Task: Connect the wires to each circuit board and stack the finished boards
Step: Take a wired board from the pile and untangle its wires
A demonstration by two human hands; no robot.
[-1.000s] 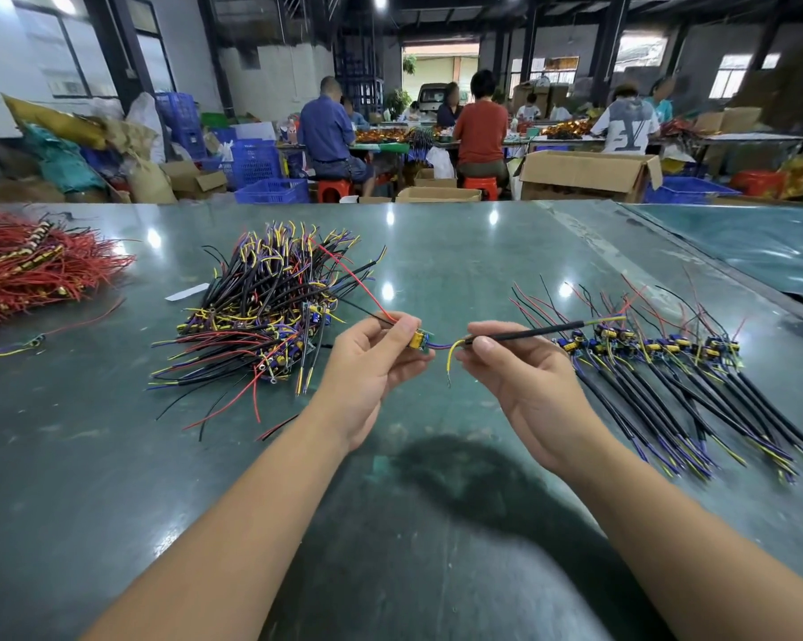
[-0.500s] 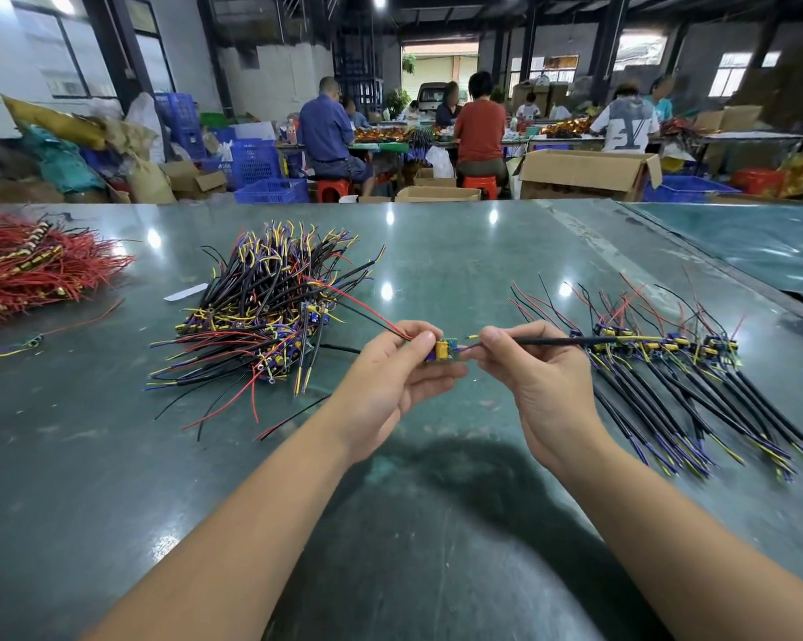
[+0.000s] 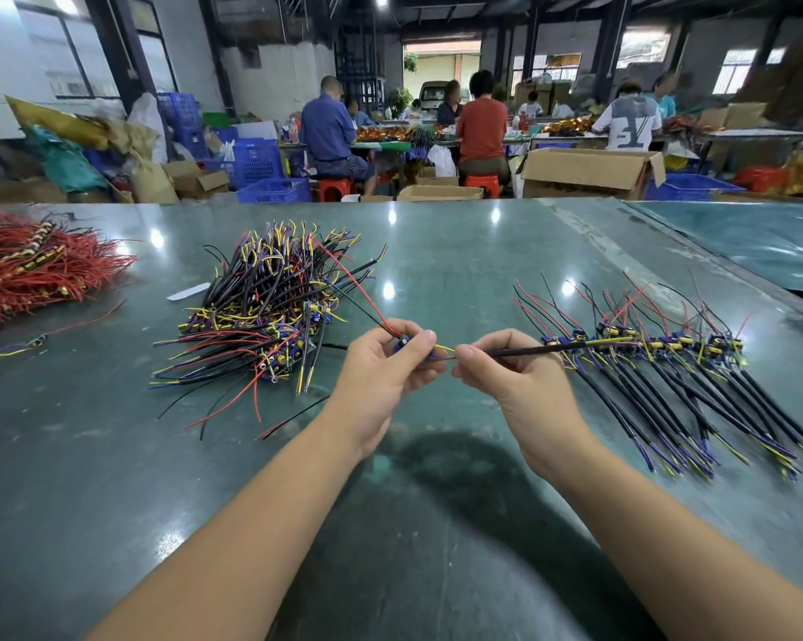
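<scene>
Both hands have drawn slightly apart since a second ago: the left hand [image 3: 385,363] pinches a small circuit board [image 3: 401,343], while the right hand [image 3: 506,377] pinches its black cable [image 3: 529,350] — yellow and purple leads span the gap. Unfinished boards [image 3: 260,312] lie heaped at left on the tabletop [image 3: 459,252]; finished ones [image 3: 668,358] lie in a row at right.

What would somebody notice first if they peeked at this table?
Probably the two hands in the middle: the left hand pinches a tiny circuit board and the right hand holds a black cable. A messy wire pile sits to the left, and a tidy row of finished boards to the right.
</scene>
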